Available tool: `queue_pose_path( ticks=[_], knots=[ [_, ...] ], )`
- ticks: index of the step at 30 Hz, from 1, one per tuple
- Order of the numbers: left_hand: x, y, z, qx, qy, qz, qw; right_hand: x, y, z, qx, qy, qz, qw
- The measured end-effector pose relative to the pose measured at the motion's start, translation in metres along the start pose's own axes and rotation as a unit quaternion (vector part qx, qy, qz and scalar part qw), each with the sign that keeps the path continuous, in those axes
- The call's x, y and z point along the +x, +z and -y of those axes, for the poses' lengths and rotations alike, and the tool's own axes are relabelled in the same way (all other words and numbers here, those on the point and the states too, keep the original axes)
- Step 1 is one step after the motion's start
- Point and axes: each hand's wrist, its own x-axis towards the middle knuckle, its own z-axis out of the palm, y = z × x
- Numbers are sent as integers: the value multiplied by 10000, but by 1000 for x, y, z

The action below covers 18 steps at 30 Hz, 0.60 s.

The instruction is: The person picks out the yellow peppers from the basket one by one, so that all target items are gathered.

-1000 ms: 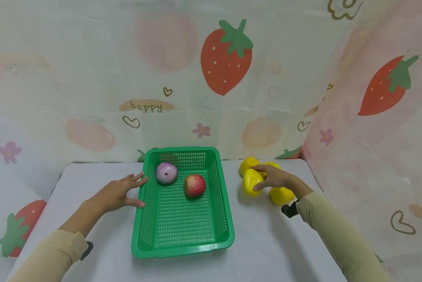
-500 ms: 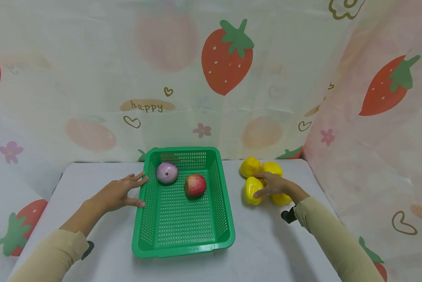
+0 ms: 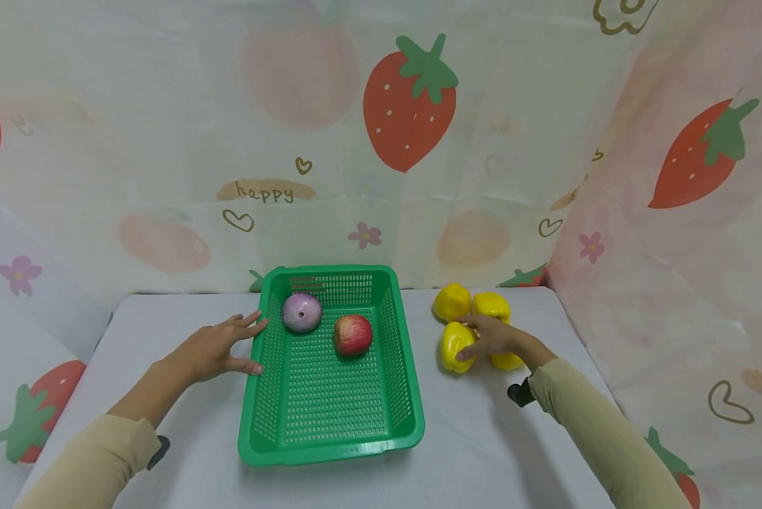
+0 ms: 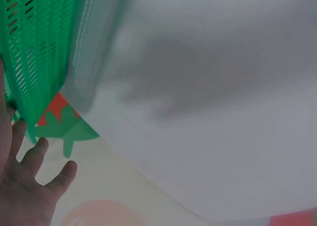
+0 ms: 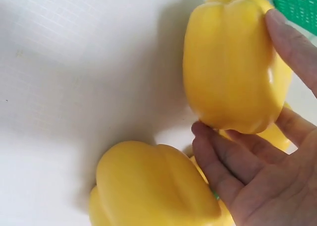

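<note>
My right hand (image 3: 492, 334) is at a yellow bell pepper (image 3: 457, 347), right of the basket. In the right wrist view, the thumb (image 5: 292, 42) lies along one side of that pepper and the fingertips touch its lower end, pinching it. Other yellow bell peppers sit close by: one at the back left (image 3: 452, 302), one behind the hand (image 3: 492, 305) and one partly hidden under it (image 3: 507, 360). My left hand (image 3: 212, 350) spreads its fingers at the left rim of a green plastic basket (image 3: 247, 424). Inside lie a purple onion (image 3: 302, 313) and a red apple (image 3: 353, 335).
A white cloth covers the table (image 3: 184, 452). Behind it and along the sides hang printed curtains (image 3: 330, 233) with strawberries and hearts. The basket's right rim stands between its contents and the peppers.
My right hand has brought the bell pepper down and toward me, beside the other peppers, uncovering more of the back ones. Over the last half second it barely moved. My left hand stayed still.
</note>
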Motion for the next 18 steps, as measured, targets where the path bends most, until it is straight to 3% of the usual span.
queue_pose_path(
  ticks=[9, 18],
  knots=[
    [0, -2, 0, -13, 47, -8, 10000, -7, -8, 7, 97, -60, 220, 9997],
    [-6, -1, 5, 66, 83, -6, 9999, -18, -32, 14, -1, -188, 237, 9995]
  ],
)
